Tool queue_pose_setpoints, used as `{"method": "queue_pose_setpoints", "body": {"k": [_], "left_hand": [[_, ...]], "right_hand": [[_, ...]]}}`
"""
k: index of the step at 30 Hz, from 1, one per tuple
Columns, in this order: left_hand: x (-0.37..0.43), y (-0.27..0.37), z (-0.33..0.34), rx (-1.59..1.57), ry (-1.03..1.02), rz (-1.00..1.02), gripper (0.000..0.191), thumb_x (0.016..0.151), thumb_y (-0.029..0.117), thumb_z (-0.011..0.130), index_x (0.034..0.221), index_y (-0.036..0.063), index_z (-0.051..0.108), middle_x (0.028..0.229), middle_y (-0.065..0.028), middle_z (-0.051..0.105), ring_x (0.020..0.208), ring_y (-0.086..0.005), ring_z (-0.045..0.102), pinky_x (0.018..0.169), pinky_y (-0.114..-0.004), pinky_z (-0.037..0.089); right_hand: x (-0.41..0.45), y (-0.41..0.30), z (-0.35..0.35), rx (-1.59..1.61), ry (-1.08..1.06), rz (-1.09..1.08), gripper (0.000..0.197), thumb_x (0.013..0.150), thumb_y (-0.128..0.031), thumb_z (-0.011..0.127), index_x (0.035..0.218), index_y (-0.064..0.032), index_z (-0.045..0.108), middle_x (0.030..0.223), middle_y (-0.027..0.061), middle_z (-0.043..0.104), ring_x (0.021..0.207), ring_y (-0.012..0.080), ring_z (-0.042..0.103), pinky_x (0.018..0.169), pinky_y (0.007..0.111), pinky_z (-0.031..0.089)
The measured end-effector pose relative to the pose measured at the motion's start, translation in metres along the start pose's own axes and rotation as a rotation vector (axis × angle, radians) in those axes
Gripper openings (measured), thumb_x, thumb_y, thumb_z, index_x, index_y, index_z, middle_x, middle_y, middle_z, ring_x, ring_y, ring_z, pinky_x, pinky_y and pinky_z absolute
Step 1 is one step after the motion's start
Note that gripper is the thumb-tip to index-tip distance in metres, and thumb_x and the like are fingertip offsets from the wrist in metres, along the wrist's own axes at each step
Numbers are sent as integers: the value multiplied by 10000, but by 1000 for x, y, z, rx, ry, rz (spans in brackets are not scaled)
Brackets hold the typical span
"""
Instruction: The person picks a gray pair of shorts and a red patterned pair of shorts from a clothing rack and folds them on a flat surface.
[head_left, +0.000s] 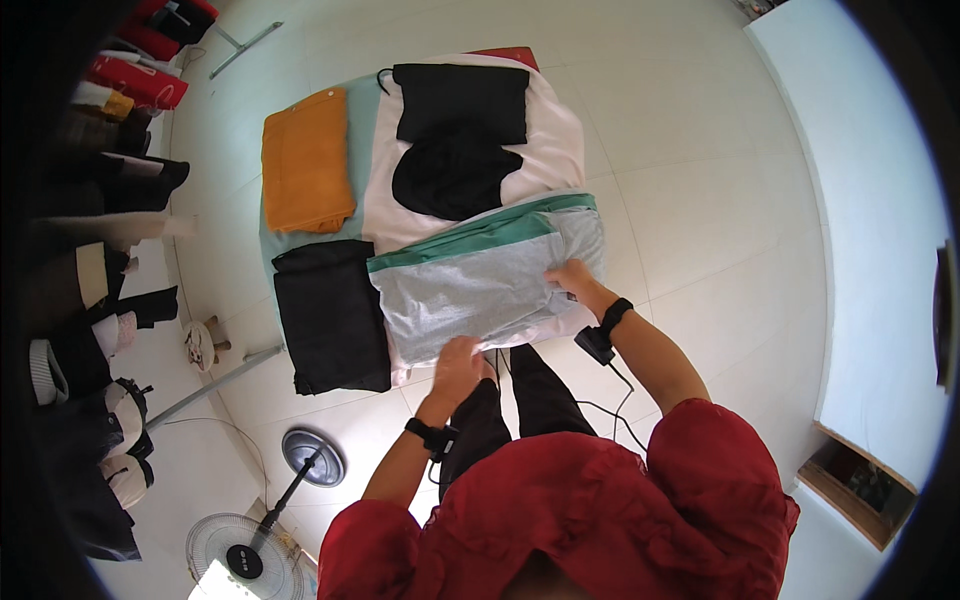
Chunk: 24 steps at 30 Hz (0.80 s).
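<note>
A grey garment with green bands (465, 289) lies partly folded on the near side of a cloth-covered table (371, 214). My right hand (576, 280) has the garment's fabric pinched near its right end, where creases gather. At the near edge is my left hand (457, 369), blurred, its fingertips against the cloth; its grip is unclear. Left of the garment sits a folded black garment (334, 319). Behind that rests a folded orange garment (306, 161). Farther back lie a flat black garment (461, 97) and a bunched black piece (454, 176).
Clothes hang on a rack (217, 386) along the left. A standing fan (244, 559) is at the lower left, and a small stool (201, 345) stands by the wall. Black cables (619, 412) hang from my wristbands. A white wall (877, 225) rises on the right.
</note>
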<state>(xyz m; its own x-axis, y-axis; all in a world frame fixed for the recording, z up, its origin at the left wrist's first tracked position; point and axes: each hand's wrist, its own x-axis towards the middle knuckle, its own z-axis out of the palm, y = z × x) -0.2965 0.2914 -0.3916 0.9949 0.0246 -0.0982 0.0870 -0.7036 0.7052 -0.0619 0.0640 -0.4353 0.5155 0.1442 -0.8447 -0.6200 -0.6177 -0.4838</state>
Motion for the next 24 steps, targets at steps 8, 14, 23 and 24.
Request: {"method": "queue_pose_setpoints", "body": {"k": [8, 14, 23, 24], "left_hand": [[36, 51, 62, -255, -3, 190, 337, 826, 124, 572, 1130, -13, 525, 1136, -235, 549, 1034, -413, 534, 903, -476, 425], [56, -26, 22, -157, 206, -266, 559, 882, 258, 546, 1359, 22, 374, 1322, -250, 434, 1217, -401, 418, 1036, -456, 329], [-42, -113, -71, 224, 226, -445, 470, 875, 250, 546, 1272, 22, 436, 1225, -233, 483, 1142, -392, 465, 985, -463, 364], [-46, -117, -71, 248, 207, -438, 461, 875, 249, 546, 1262, 22, 443, 1214, -232, 488, 1133, -391, 471, 980, -463, 368]], "right_hand": [[-109, -101, 40, 618, -426, -102, 355, 808, -85, 679, 1136, -2, 572, 1007, 61, 641, 897, 176, 628, 769, 356, 520], [-188, -171, 65, 587, -698, -297, 395, 827, -90, 667, 1195, -41, 534, 1065, 25, 618, 967, 141, 599, 855, 322, 477], [-107, -120, 76, 189, -553, -472, 615, 792, -103, 686, 1334, -22, 405, 1089, 76, 607, 948, 179, 598, 794, 330, 500], [-87, -100, 83, 133, -488, -400, 625, 786, -109, 686, 1338, -28, 404, 1093, 86, 606, 936, 191, 601, 761, 337, 510]]}}
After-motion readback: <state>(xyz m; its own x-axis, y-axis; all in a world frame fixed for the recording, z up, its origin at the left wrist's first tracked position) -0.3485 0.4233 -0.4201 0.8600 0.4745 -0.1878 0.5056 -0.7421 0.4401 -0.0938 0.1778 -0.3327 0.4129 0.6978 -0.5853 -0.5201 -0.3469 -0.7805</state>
